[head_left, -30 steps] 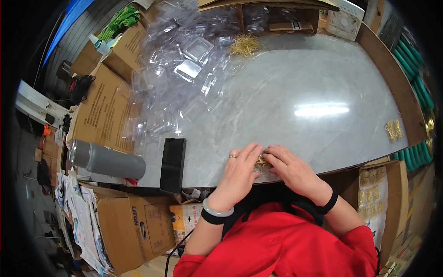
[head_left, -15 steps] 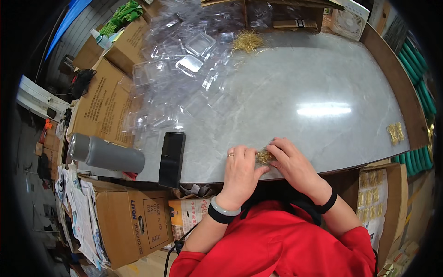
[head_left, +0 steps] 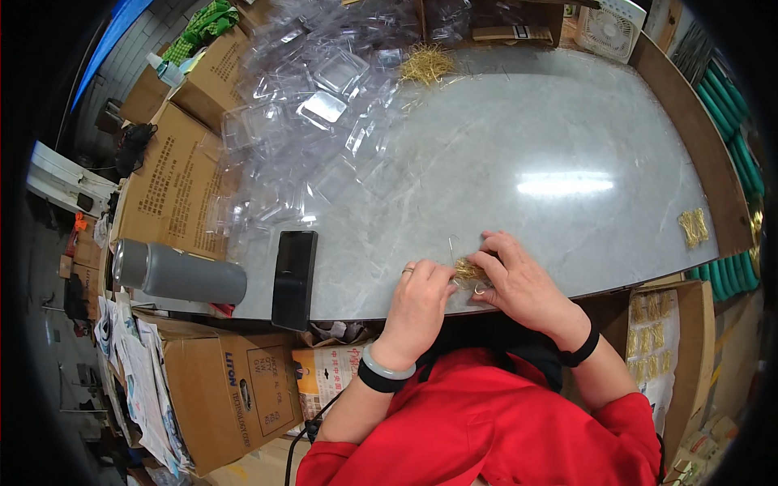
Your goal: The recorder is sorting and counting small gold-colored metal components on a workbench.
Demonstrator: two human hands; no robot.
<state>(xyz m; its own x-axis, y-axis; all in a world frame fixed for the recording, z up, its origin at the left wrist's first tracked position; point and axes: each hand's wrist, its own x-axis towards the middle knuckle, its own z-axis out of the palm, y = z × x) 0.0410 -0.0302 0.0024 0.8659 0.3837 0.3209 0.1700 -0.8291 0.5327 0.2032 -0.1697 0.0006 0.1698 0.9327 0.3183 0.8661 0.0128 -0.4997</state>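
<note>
Just in from the table's front edge, a small bundle of gold wire hooks (head_left: 467, 272) lies between my hands. My right hand (head_left: 519, 283) curves its fingers and thumb round the bundle's right side. My left hand (head_left: 419, 301) is closed, its fingertips pressed against the left side; the thumb is mostly hidden. One thin wire hook (head_left: 452, 245) sticks up beyond the left fingertips. Something clear and shiny shows at the bundle's near side, too small to make out. A loose heap of gold wire hooks (head_left: 427, 64) sits at the table's far edge.
Clear plastic boxes (head_left: 324, 107) pile up at far left. A black phone (head_left: 293, 279) and a grey bottle (head_left: 180, 272) lie at left by cardboard boxes (head_left: 174, 174). Gold bundles (head_left: 693, 228) rest at right inside the raised wooden edge (head_left: 707, 134); a white fan (head_left: 609, 34) stands behind.
My left hand has drawn slightly left, its thumb tucking in from its spread pose. A thin hook now sticks up beside the bundle. The whole view has shifted a little.
</note>
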